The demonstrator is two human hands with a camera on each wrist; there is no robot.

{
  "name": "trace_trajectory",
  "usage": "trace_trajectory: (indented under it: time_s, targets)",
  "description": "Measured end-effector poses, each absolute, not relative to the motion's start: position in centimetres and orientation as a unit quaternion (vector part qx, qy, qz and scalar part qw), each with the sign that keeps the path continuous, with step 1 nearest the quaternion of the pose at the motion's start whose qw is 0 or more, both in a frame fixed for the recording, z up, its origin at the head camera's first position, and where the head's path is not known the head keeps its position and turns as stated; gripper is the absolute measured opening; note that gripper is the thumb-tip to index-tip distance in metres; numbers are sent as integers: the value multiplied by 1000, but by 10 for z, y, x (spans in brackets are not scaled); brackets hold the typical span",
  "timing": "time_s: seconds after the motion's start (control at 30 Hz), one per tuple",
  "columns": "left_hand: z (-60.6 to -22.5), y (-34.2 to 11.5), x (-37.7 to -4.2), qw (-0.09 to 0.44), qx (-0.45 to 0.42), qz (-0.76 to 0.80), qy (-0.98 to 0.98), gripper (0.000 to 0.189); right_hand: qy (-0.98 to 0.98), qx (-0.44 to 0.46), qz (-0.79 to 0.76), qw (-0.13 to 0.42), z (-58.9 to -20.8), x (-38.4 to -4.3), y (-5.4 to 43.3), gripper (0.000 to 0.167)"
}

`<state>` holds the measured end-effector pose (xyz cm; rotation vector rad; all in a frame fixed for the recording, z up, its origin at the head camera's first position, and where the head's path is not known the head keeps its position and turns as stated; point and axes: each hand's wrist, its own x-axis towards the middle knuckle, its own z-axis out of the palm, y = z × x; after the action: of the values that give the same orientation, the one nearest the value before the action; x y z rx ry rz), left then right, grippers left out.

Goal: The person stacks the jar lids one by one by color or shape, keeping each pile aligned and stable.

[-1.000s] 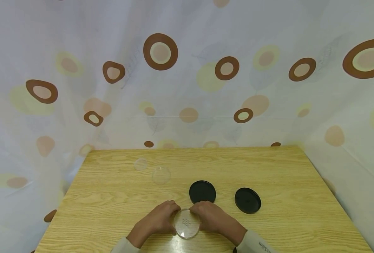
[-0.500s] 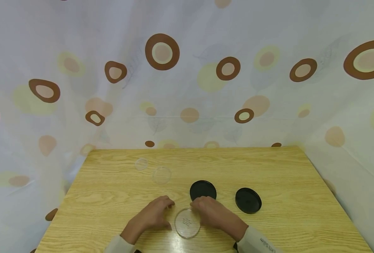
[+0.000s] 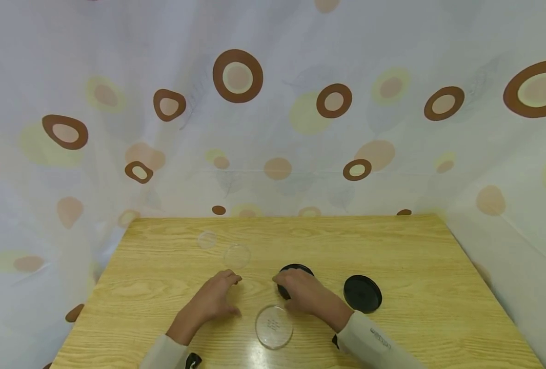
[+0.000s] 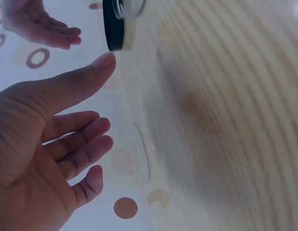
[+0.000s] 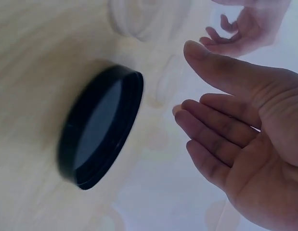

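Note:
A clear round dish (image 3: 274, 327) with small raised marks lies flat on the table near the front, between my hands and slightly nearer than them. My left hand (image 3: 214, 297) is to its left, fingers spread and holding nothing. Just beyond the dish, my right hand (image 3: 304, 292) overlaps one black round shallow dish (image 3: 296, 267) in the head view and hides most of it. In the right wrist view, the fingers of that hand are relaxed with nothing in them, near a black rimmed dish (image 5: 103, 127). A second black dish (image 3: 362, 293) lies further right.
Two thin clear discs lie beyond my left hand: a larger one (image 3: 237, 255) and a smaller one (image 3: 206, 239) behind it. The wooden table (image 3: 420, 256) meets a patterned cloth (image 3: 277, 128) at its back and along its sides.
Both hands have let go of the clear dish, the left hand first. The left has moved left and away from me, the right forward over the nearer black dish. The dishes stay where they were.

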<state>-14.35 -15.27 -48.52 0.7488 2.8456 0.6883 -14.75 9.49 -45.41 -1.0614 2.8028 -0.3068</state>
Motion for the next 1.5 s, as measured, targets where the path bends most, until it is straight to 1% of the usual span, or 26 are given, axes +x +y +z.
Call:
trace_trajectory:
  time_s: [0.13, 0.4, 0.5, 0.73, 0.9, 1.13, 1.5]
  targets:
    - [-483, -159, -150, 39, 214, 222, 950, 67, 937, -316, -119, 87, -448, -157, 85, 56]
    - [-484, -166, -162, 31, 179, 211, 960, 66, 939, -323, -90, 70, -443, -177, 71, 61]
    - [-485, -167, -167, 33, 169, 222, 960, 66, 943, -319, -71, 72, -444, -186, 67, 63]
    - [-482, -175, -180, 34, 152, 237, 959, 66, 947, -284, -101, 110, -450, -207, 56, 65]
    - [-479, -180, -191, 38, 149, 232, 961, 68, 947, -271, -123, 118, -449, -217, 46, 65]
    - [-479, -181, -201, 44, 140, 236, 961, 72, 950, -256, -117, 135, -447, -238, 32, 67]
    - [-493, -187, -212, 49, 119, 245, 961, 72, 944, -248, -155, 153, -458, -253, 17, 68]
